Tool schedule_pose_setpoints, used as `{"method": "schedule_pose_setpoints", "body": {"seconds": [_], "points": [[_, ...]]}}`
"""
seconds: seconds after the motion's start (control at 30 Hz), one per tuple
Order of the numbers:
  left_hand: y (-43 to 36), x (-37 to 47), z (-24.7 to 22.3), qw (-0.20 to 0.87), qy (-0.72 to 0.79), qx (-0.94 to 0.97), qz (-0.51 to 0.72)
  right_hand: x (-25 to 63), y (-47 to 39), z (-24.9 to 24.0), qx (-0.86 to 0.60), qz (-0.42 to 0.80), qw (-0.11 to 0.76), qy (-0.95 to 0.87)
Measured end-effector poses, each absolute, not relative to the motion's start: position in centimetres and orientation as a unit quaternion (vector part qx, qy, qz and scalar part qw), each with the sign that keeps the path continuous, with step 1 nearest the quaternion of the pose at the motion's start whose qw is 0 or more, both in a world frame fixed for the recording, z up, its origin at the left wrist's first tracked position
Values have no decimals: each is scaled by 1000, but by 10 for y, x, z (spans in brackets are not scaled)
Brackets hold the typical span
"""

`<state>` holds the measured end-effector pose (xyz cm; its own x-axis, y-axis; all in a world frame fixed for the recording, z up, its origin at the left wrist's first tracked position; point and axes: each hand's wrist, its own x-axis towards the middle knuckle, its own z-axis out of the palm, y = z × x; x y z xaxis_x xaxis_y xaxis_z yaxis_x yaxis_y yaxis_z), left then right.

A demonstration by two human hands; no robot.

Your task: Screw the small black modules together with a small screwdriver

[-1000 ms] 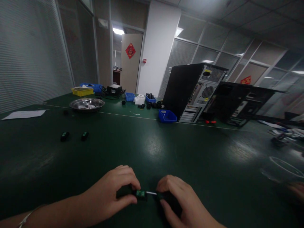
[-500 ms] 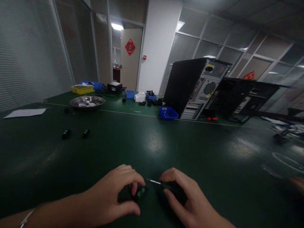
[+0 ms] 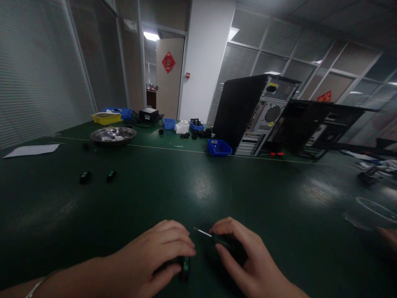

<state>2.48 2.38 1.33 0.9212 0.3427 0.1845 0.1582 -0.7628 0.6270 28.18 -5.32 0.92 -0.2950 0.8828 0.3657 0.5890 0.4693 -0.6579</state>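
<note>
My right hand [image 3: 245, 252] is closed round the dark handle of a screwdriver [image 3: 203, 232]. Its thin metal shaft points left, towards my left hand [image 3: 167, 248]. That left hand curls over a small black device [image 3: 186, 269] with green marks, thumb on the near side and fingers over the far side. Part of the device is hidden under the fingers. The screwdriver tip is apart from the device. Two similar small black pieces, one on the left [image 3: 84, 177] and one beside it [image 3: 111, 176], lie farther back on the green table [image 3: 149, 194].
A metal dish [image 3: 113, 135] and a white sheet [image 3: 31, 150] lie at the back left. A blue bin [image 3: 219, 147] stands beside a black computer tower [image 3: 242, 111]. At right are a clear round container [image 3: 372, 213] and part of another person's hand [image 3: 388, 237].
My left hand has closed in over the black device, which has turned to stand more lengthwise towards me. The screwdriver tip has risen slightly in view.
</note>
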Motion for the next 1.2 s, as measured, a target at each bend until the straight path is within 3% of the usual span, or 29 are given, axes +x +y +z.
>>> {"method": "schedule_pose_setpoints", "body": {"seconds": [0.63, 1.2], "points": [[30, 25, -5, 303, 211, 905, 212, 277, -53, 14, -484, 218, 275, -801], [27, 30, -2, 297, 196, 916, 183, 275, -56, 9, -430, 248, 311, -811]]}}
